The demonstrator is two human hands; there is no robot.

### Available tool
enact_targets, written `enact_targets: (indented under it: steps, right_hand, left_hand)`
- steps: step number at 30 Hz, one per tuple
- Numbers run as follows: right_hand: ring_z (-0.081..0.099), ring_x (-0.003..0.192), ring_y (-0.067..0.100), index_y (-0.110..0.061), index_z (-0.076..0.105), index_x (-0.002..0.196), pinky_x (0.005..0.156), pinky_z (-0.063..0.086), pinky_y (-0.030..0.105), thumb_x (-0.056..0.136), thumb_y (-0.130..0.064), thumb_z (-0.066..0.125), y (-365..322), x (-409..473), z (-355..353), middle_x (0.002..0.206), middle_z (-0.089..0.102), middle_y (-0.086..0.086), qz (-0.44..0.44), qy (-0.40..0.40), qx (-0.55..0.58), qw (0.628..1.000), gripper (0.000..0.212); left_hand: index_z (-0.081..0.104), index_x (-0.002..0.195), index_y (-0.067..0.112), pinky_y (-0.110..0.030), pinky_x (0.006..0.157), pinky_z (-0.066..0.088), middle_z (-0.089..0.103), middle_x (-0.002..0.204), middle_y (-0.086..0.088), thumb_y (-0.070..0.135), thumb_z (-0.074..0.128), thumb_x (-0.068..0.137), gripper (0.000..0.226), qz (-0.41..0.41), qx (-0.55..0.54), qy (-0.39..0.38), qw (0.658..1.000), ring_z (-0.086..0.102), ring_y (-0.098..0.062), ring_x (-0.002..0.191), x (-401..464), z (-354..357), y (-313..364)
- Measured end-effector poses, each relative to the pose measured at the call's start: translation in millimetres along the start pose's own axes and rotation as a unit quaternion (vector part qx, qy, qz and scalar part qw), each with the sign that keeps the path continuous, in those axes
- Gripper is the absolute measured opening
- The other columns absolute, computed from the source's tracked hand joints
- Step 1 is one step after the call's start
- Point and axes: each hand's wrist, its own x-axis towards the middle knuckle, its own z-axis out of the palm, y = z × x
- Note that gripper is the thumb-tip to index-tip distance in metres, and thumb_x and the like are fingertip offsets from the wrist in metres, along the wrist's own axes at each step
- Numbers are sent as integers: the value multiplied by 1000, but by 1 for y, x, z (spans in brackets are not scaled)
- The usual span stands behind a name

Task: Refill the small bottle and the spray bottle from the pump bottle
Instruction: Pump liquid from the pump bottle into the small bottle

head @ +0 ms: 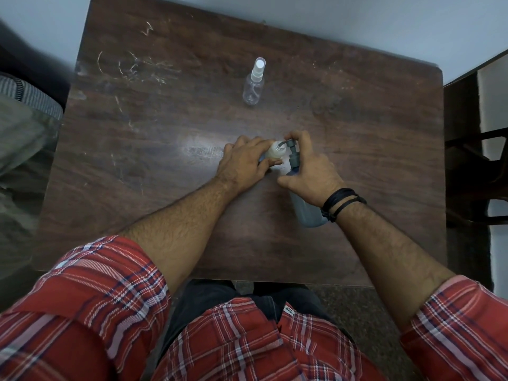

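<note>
Two hands meet at the middle of the dark wooden table (170, 111). Your left hand (243, 163) curls round the small bottle (275, 151), holding it upright with pale liquid inside. Your right hand (309, 174) grasps the grey pump bottle (308, 210), fingers over the pump head, thumb against the body; its spout sits right over the small bottle's mouth. Well apart, toward the table's far edge, the clear spray bottle (254, 83) stands with its cap on, untouched.

Scratched wooden table (165, 133); dark chair (472, 160) beside it.
</note>
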Motion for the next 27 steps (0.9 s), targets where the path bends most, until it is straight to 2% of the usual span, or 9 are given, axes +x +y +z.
enact_targets:
  steps: [4,7,10,14,20,24,27]
  right_hand:
    - [49,64,-2,-24,37,126,53,32,17,75,-20,73,1,0,0,79,50,-19,-4,-5,-4,1000,62]
    - [53,67,5,-23,37,119,54,34,20,75,-21,73,-1,3,0,82,52,-16,-11,-3,-1,1000,57]
    - [58,73,14,-24,37,124,60,39,25,74,-22,74,-1,2,1,90,58,-11,-10,0,5,1000,62]
    - [57,76,15,-26,36,131,68,39,25,73,-22,74,-1,0,2,94,58,-9,-1,1,4,1000,69]
    - [55,70,10,-25,36,129,64,39,25,74,-22,73,1,0,4,91,57,-10,-4,2,7,1000,67]
    - [57,70,11,-23,37,118,56,39,24,75,-21,74,0,2,2,84,55,-13,-3,-4,15,1000,57]
    - [59,73,13,-22,38,120,57,40,23,75,-21,75,-2,4,1,91,59,-8,-4,-6,19,1000,59]
  left_hand:
    - [50,139,36,-43,94,34,57,131,13,54,50,97,46,3,3,2,1000,45,-20,116,0,0,0]
    - [51,139,35,-43,95,33,58,131,13,56,49,97,47,3,-4,3,1000,45,-19,116,-1,-1,1]
    - [51,139,35,-44,95,35,58,131,13,57,48,97,48,4,-5,2,1000,45,-20,116,-1,-2,0]
    - [51,139,34,-44,95,36,58,130,13,56,49,97,48,4,-4,0,1000,45,-20,115,-1,-2,0]
    - [51,139,35,-39,92,31,57,131,13,54,50,98,46,7,3,1,1000,45,-19,116,0,0,-1]
    - [51,138,36,-42,93,33,58,129,14,56,49,97,46,4,3,3,1000,45,-19,115,0,-1,0]
    - [51,138,36,-44,95,35,57,130,14,54,50,97,45,1,-3,-2,1000,45,-19,115,0,-1,1]
